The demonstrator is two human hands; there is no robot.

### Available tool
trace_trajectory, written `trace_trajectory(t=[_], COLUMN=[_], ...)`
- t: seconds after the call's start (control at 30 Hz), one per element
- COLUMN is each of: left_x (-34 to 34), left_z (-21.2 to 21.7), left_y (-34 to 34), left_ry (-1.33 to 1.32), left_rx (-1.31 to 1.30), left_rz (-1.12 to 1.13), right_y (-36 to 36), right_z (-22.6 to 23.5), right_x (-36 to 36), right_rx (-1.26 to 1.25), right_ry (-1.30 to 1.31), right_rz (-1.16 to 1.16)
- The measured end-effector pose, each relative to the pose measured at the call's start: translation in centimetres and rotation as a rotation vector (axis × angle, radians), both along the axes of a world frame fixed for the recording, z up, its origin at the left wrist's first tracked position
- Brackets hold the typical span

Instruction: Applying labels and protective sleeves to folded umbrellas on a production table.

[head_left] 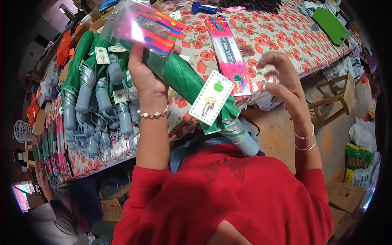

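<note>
A folded green umbrella (pixel 179 77) slants across the middle, its grey handle (pixel 246 143) toward my body. My left hand (pixel 148 73) is closed around its upper part, and a clear plastic sleeve with a pink printed panel (pixel 159 28) covers that end. A white tag with a green apple (pixel 212 98) hangs over the umbrella's lower half. My right hand (pixel 282 77) is raised to the right of it, fingers apart and bent, slightly blurred, holding nothing. Between the hands, a flat pink and white printed sleeve (pixel 229 57) lies on the table.
Several green umbrellas with grey handles (pixel 102 98) are piled at the left of the flower-print tablecloth (pixel 261 36). A blue tool (pixel 204 7) and a green box (pixel 331 25) lie farther back. A wooden stool (pixel 345 94) stands right. Another person's hand (pixel 42 175) shows lower left.
</note>
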State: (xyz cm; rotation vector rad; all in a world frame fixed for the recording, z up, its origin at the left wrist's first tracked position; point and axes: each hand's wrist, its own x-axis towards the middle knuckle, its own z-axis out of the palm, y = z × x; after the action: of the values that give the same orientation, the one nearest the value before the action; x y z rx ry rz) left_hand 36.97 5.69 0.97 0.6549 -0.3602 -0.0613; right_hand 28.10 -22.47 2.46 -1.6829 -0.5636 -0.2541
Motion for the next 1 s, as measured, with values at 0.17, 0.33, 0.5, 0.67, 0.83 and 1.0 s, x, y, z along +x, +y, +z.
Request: trace_trajectory(t=[0.17,0.33,0.5,0.67,0.83,1.0], left_x=[-1.3,-2.1,-2.8,-3.7,-4.0,-4.5], left_z=[-0.8,-5.2,-7.7,-3.6,-2.3,-2.2], left_y=[-1.7,-2.8,-3.0,-2.5,-2.5,-2.0], left_ry=[0.035,0.324,0.227,0.16,0.046,-0.03], left_rx=[-0.115,-0.638,-0.41,-0.291,-0.294,-0.232], left_rz=[0.134,-0.13,0.003,0.122,0.126,0.188], right_y=[5.8,7.7,8.1,8.3,8.3,9.2], right_z=[3.3,-0.4,-4.1,-3.5,-3.2,-4.1], right_x=[-0.3,-0.6,-0.1,-0.5,-0.5,-0.7], right_rx=[-0.917,-0.572,-0.255,-0.49,0.086,0.251], right_ry=[-0.679,-0.15,0.351,-0.061,0.436,0.649], right_rz=[0.182,0.198,0.125,0.057,0.427,0.563])
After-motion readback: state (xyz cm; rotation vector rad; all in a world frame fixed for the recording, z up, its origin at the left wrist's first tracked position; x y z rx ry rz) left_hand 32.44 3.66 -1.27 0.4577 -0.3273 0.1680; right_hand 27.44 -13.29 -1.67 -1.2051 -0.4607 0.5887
